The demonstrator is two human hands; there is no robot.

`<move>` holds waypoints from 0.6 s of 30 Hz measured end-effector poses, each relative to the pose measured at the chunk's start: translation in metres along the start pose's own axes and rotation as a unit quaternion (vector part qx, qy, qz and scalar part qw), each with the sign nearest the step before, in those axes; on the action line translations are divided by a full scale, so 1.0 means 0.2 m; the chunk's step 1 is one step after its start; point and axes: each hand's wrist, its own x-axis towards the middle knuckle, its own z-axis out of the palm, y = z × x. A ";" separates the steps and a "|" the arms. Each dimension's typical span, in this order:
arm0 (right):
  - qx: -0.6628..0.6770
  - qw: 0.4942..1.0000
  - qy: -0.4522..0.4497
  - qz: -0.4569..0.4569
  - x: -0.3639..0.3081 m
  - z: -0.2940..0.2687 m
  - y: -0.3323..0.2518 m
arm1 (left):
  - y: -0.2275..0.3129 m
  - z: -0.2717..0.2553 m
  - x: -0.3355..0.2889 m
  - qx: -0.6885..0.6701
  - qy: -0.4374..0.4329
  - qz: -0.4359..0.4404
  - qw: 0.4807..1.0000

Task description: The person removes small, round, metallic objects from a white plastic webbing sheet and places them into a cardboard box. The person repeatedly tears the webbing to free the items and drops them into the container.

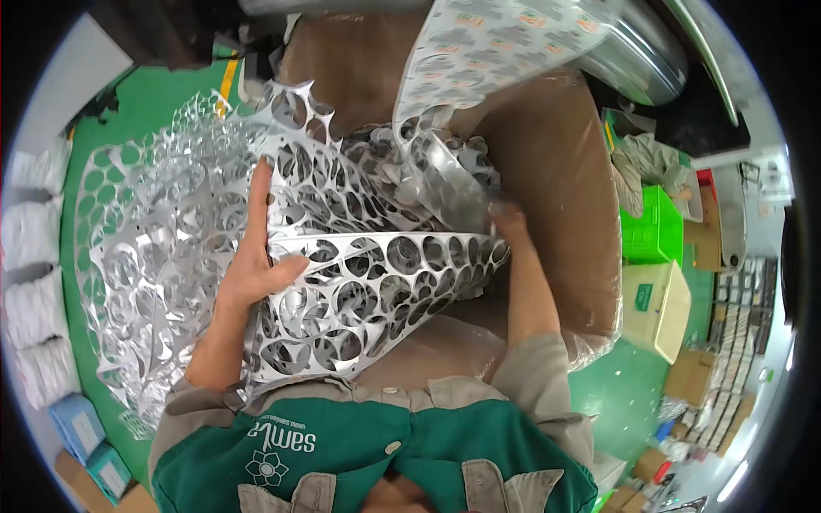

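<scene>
**Two bare hands set at a silver punched web**

A silver, metallic-looking web punched with rows of round holes (386, 275) is stretched over the near side of a large brown carton lined with clear plastic (560, 179). Its long axis is laid left to right, tilted slightly upward to the right; its broad end is turned to the lower left, its tapered end toward the right hand (510, 225). The left hand (261, 272) is spread open against the web, thumb pointed right, index finger pointed away from the body. The right hand is placed at the tapered end, but its fingers are blurred, and whether they are closed cannot be told. Tangled silver punched scrap (162, 282) is heaped at left; loose silvery discs (385, 162) are seen inside the carton.
</scene>
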 end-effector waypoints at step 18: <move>-0.018 0.919 0.316 -0.235 -0.43 -0.89 -0.27 | 1.00 0.49 0.57 0.477 -0.248 0.358 0.763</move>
